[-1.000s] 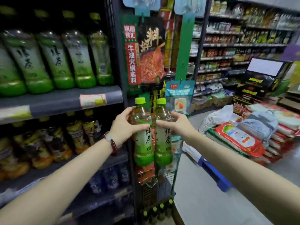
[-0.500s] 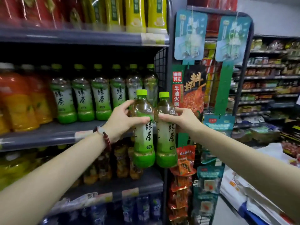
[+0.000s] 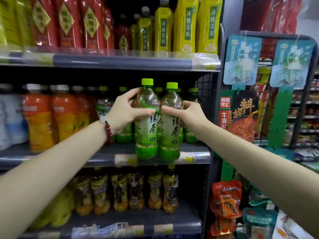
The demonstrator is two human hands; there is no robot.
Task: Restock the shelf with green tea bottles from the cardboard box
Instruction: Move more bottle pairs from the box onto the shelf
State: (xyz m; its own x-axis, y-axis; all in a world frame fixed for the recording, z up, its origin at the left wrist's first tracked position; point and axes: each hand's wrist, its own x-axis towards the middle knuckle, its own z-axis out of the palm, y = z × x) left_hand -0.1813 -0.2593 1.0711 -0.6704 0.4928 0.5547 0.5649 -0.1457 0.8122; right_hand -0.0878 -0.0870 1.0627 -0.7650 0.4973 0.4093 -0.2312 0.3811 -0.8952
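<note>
Two green tea bottles with lime caps are held upright, side by side, in front of the middle shelf [image 3: 103,157]. My left hand [image 3: 124,112] grips the left bottle [image 3: 147,128] round its upper body. The right bottle [image 3: 170,135] is gripped the same way by my right hand [image 3: 188,114]. Both bottle bases hang level with the shelf's front edge, at its right end. Behind them stand more green tea bottles [image 3: 124,135] in a row on that shelf. The cardboard box is out of view.
Orange drink bottles [image 3: 39,121] fill the middle shelf's left part. Red and yellow bottles [image 3: 164,30] line the shelf above, dark tea bottles [image 3: 136,192] the one below. A wire rack [image 3: 241,118] with hanging snack packets stands right of the shelf's end.
The view has swung left and up, so the shelf is now straight ahead and closer. Both hands have carried the two bottles to the middle shelf's right end.
</note>
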